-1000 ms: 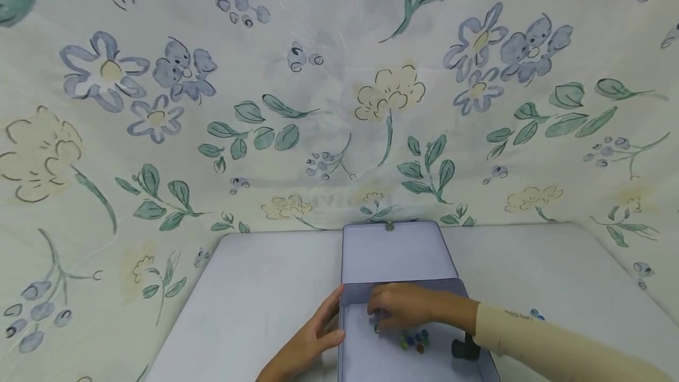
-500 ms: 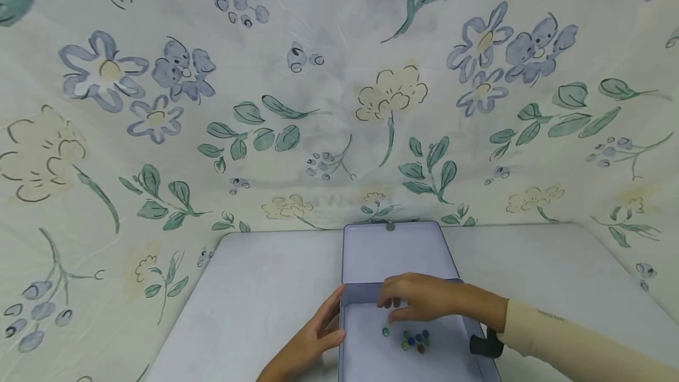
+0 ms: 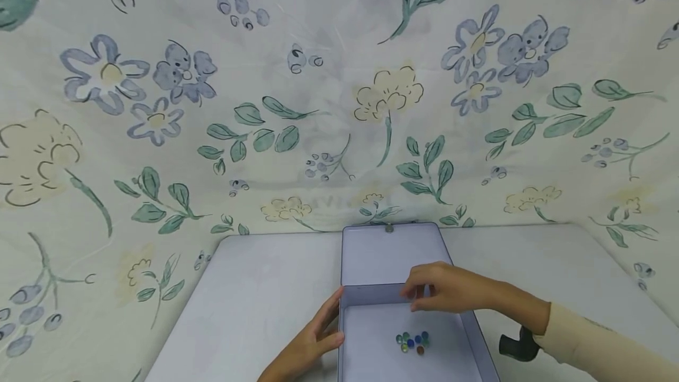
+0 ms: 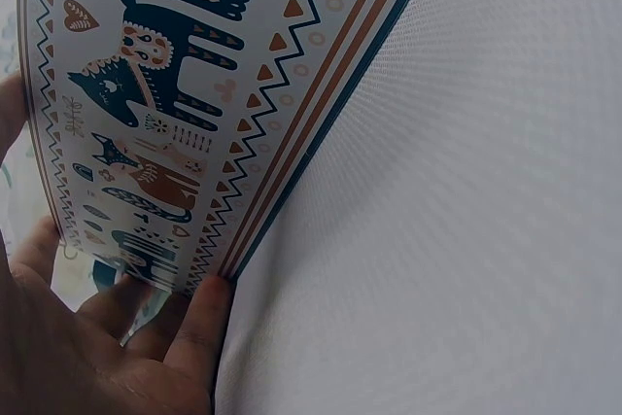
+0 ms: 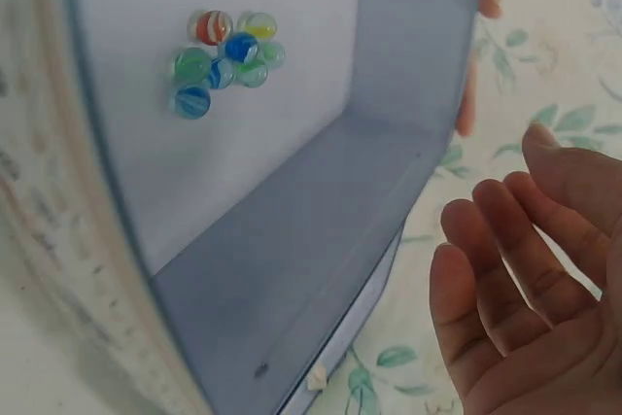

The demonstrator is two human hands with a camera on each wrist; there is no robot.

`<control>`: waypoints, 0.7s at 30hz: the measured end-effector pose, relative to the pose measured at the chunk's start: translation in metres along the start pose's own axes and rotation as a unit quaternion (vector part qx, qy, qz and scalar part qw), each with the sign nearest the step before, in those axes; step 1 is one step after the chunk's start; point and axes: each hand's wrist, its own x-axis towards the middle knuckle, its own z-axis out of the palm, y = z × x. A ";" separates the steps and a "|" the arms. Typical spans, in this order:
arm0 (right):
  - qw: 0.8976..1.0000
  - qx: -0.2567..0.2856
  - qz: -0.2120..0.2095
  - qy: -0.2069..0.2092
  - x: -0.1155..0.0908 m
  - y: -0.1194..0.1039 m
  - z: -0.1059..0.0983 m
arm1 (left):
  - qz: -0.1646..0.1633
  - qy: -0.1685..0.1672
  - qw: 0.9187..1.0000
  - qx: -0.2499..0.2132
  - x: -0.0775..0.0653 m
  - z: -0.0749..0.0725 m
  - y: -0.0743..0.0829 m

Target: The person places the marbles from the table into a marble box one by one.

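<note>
A shallow metal box point(image 3: 480, 341) with a pale lilac inside lies on the white table, its hinged lid point(image 3: 395, 255) folded back. Several glass marbles point(image 3: 411, 343) in blue, green, yellow and orange sit clustered on its floor. My left hand point(image 3: 307, 343) rests along the box's left side; in the left wrist view its extended fingers point(image 4: 199, 332) touch the printed outer wall point(image 4: 160, 94). My right hand point(image 3: 451, 287) hovers over the back right of the box, holding nothing. The right wrist view shows its fingers point(image 5: 530, 269) loosely bent, beside the box's wall.
The white table point(image 3: 265, 276) extends on both sides of the box. Behind it hangs a floral cloth point(image 3: 339, 105). A dark wrist camera point(image 3: 520, 346) sticks out beneath the right sleeve point(image 3: 589, 329).
My right hand has let go of a green marble, which rolled right to join the cluster. The hand has lifted and moved right; my left hand stays put.
</note>
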 end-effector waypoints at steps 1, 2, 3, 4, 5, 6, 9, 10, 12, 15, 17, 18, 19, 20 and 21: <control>1.000 -0.001 -0.004 0.007 -0.004 0.002 -0.001 | -0.002 0.001 1.000 0.000 0.000 0.001 -0.001; 1.000 -0.002 -0.006 0.015 -0.007 0.004 -0.002 | -0.001 0.002 1.000 0.002 0.000 0.002 -0.001; 1.000 -0.004 -0.010 0.024 -0.011 0.006 -0.002 | 0.000 0.003 1.000 0.004 0.000 0.003 -0.002; 0.999 -0.003 -0.009 0.031 -0.015 0.007 -0.004 | 0.001 0.004 1.000 0.004 0.000 0.004 -0.003; 0.999 -0.002 -0.005 0.039 -0.019 0.008 -0.005 | 0.004 0.004 1.000 0.003 -0.001 0.005 -0.003; 0.999 -0.003 -0.005 0.048 -0.023 0.009 -0.006 | 0.006 0.004 1.000 0.003 -0.001 0.005 -0.004; 0.997 -0.008 -0.005 0.073 -0.036 0.014 -0.011 | 0.010 0.005 1.000 0.005 -0.002 0.007 -0.004; 0.997 -0.012 -0.005 0.079 -0.040 0.015 -0.013 | 0.010 0.005 1.000 0.006 -0.002 0.008 -0.004; 0.996 -0.017 -0.004 0.091 -0.049 0.018 -0.016 | 0.010 0.006 1.000 0.008 -0.003 0.010 -0.004; 0.994 -0.019 0.003 0.106 -0.060 0.021 -0.021 | 0.009 0.006 1.000 0.011 -0.003 0.009 -0.002; 0.993 -0.021 0.005 0.115 -0.067 0.023 -0.024 | 0.009 0.007 1.000 0.012 -0.003 0.009 -0.002; 0.993 -0.023 0.005 0.118 -0.071 0.024 -0.026 | 0.006 0.008 1.000 0.010 -0.003 0.009 -0.002; 0.992 -0.027 0.007 0.123 -0.075 0.025 -0.027 | 0.005 0.008 1.000 0.009 -0.003 0.010 -0.002; 0.991 -0.031 0.009 0.128 -0.079 0.027 -0.027 | 0.004 0.010 1.000 0.008 -0.003 0.010 -0.002; 0.990 -0.035 0.011 0.133 -0.084 0.028 -0.028 | 0.002 0.011 1.000 0.007 -0.003 0.010 -0.002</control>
